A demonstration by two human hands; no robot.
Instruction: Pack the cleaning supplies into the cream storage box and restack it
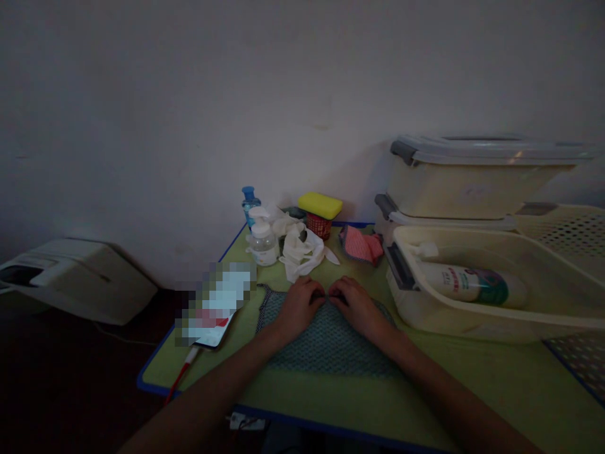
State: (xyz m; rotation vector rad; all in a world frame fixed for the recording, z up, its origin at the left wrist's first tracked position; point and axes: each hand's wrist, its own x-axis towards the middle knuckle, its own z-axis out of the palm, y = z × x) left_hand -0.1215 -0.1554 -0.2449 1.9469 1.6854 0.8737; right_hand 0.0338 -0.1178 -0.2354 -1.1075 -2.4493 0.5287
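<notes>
Blue-green cloth [326, 347]: lay spread on the green table [472, 391], its near edge closest to the person, its middle bare between the forearms, its far edge under and beside the fingers.
Forearms: reached over the cloth from both sides, covering parts of its left and right.
Left hand [301, 298]: rested at the cloth's far edge, fingers curled, thumb and forefinger tips near each other and turned toward the right hand.
Right hand [350, 297]: mirrored it just beside, fingers bent, its tips close to the left hand's.
Grip: whether either hand's fingers pinched the fabric could not be told in the dim light.
Phone [213, 339]: lay left of the cloth, its screen lit and partly pixelated, a red cable [178, 377] at its near end.
Cream tub [472, 326]: stood to the right, a white bottle [456, 282] lying inside.
White bag [302, 253]: sat crumpled beyond the left hand, beside a clear jar [265, 246].
Pink cloth [360, 244]: lay bunched past the right hand.
Yellow sponge [320, 205]: topped a red basket [318, 226] near the wall [189, 113].
</notes>
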